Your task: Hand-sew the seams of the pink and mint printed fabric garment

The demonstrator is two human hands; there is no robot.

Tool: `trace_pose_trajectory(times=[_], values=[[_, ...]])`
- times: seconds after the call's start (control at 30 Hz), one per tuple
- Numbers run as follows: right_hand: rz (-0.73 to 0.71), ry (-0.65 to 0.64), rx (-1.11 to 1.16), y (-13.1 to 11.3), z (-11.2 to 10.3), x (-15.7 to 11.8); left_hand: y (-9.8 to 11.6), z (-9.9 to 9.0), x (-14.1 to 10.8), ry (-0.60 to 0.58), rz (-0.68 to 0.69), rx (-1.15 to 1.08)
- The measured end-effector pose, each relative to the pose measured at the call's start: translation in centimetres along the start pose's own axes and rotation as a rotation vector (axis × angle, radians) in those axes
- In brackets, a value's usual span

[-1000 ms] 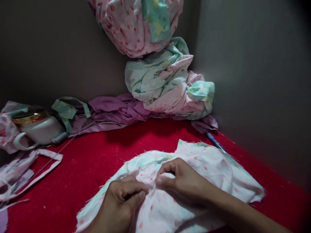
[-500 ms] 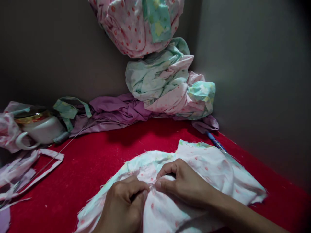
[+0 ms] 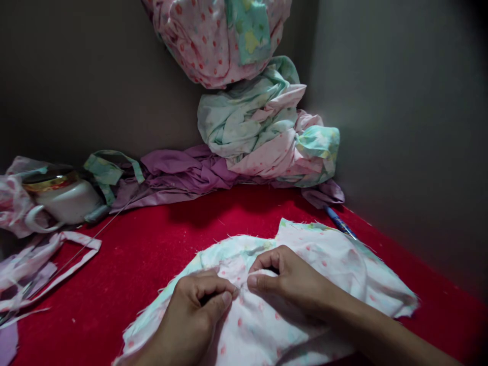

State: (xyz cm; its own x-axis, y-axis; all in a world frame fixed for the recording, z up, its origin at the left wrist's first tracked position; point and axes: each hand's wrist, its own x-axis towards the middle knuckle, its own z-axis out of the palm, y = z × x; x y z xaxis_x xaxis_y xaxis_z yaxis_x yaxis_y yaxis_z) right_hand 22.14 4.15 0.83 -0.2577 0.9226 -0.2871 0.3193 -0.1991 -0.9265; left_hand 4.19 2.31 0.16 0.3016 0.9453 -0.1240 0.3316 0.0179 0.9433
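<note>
There are one left hand (image 3: 198, 307) and one right hand (image 3: 292, 282), making two, with one piece of spotted white cloth (image 3: 320, 254), one red covering (image 3: 125, 279), one blue pen (image 3: 337, 221) and one white mug (image 3: 72, 203). Three masses of fabric are countable farther back, namely one spotted pink bundle (image 3: 213, 40), one mint-and-pink heap (image 3: 251, 127) and one crumpled purple cloth (image 3: 183, 170), along with one green patterned strip (image 3: 105, 173). At one side lie one folded pale strip (image 3: 82, 242), one lilac scrap (image 3: 7, 341) and probably several other scraps (image 3: 28, 264), too blurred to count exactly.
</note>
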Motion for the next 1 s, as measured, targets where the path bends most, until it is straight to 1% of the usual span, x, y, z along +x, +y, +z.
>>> trace_pose_trajectory(times=[0.17, 0.33, 0.57, 0.73, 1.0], values=[[-0.003, -0.013, 0.0, 0.0, 0.0, 0.0, -0.2, 0.0, -0.1, 0.013, 0.006, -0.037], [-0.004, -0.026, 0.009, 0.2, 0.1, -0.1, 0.6, -0.3, 0.2, -0.004, 0.021, -0.056], [-0.033, -0.032, -0.008, 0.2, 0.2, -0.1, 1.3, -0.5, 0.3, -0.031, -0.005, -0.041], [-0.09, -0.029, -0.033, 0.3, 0.3, -0.1, 1.4, -0.6, 0.3, -0.04, -0.009, -0.045], [-0.088, -0.036, -0.039, 0.4, 0.3, -0.1, 1.2, -0.7, 0.3, -0.032, -0.014, -0.024]])
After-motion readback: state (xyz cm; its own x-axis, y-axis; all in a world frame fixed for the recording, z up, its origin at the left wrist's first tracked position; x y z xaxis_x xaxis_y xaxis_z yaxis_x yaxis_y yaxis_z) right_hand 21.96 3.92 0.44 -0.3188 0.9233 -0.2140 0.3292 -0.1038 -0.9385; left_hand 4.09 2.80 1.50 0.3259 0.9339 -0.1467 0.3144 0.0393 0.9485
